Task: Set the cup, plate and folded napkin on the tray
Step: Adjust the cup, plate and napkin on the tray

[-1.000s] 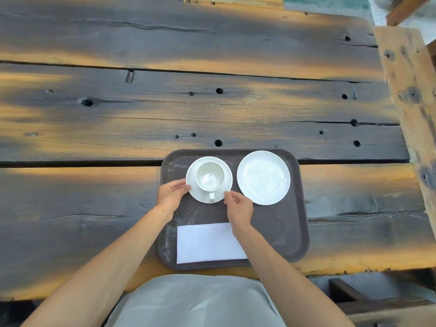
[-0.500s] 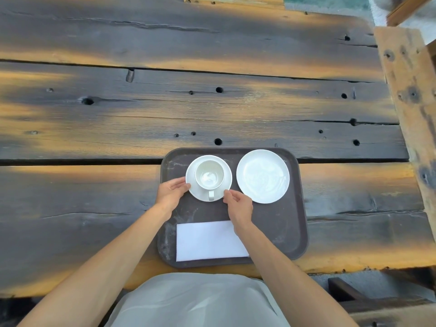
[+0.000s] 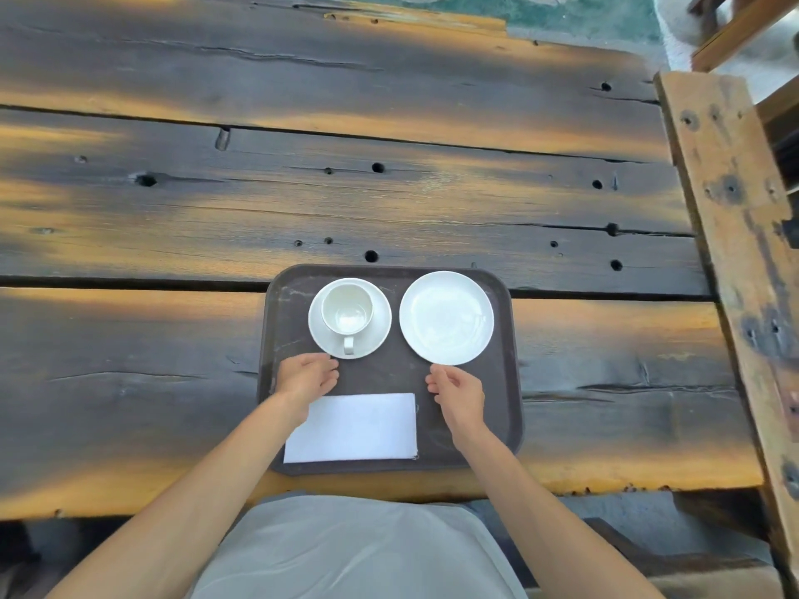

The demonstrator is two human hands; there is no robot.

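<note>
On the dark brown plastic tray (image 3: 503, 339) at the table's near edge, white cup (image 3: 347, 308) on saucer, white round plate (image 3: 446, 317) and folded white napkin (image 3: 352, 427) sit apart, likely for stability; left hand (image 3: 308, 376) and right hand (image 3: 457, 393) hover, fingers loosely curled, empty.

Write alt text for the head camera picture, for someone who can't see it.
A dark brown tray on a weathered wooden table holds an empty white cup on a saucer, a white plate to its right, and a folded white napkin nearest the person. The left hand and right hand hover open, holding nothing.
</note>
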